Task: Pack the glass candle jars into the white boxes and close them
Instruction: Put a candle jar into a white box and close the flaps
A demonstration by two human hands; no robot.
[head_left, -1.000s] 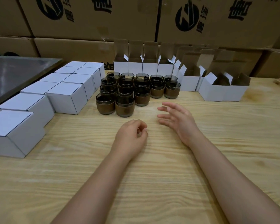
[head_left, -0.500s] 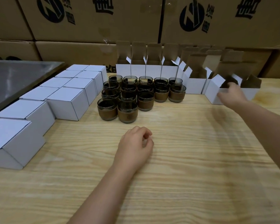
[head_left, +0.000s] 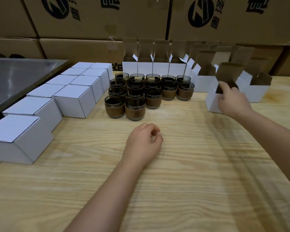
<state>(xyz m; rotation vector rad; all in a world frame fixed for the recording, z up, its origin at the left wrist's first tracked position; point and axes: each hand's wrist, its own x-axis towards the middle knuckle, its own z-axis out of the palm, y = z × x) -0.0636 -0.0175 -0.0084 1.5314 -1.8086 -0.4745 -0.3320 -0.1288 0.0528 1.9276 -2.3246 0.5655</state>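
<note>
**A:** Where are the hands?

**B:** The left hand rests on the table near the middle. Its fingers are loosely curled and it holds nothing. The right hand is stretched out to the far right and grips an open white box. Its fingers hook over the front wall into the opening, and the box leans towards the person.

**A:** And the candle jars?

**B:** The candle jars stand packed together in a cluster just beyond the left hand, not touching it. They are dark glass with brown bands around the lower half. The right hand is well to the right of them.

**A:** Other boxes?

**B:** The closed white boxes sit in two lines along the left, running from the near edge back to the jars. A row of open boxes stands behind the jars with flaps up. It carries on to the right, past the gripped box to one more open box just beside it. A grey metal sheet lies at far left.

**A:** Any writing?

**B:** The white boxes are plain. The brown cartons stacked behind the table carry a black round logo with black Chinese characters beside it. The print is cut off at the top edge, so I cannot read it with confidence.
</note>
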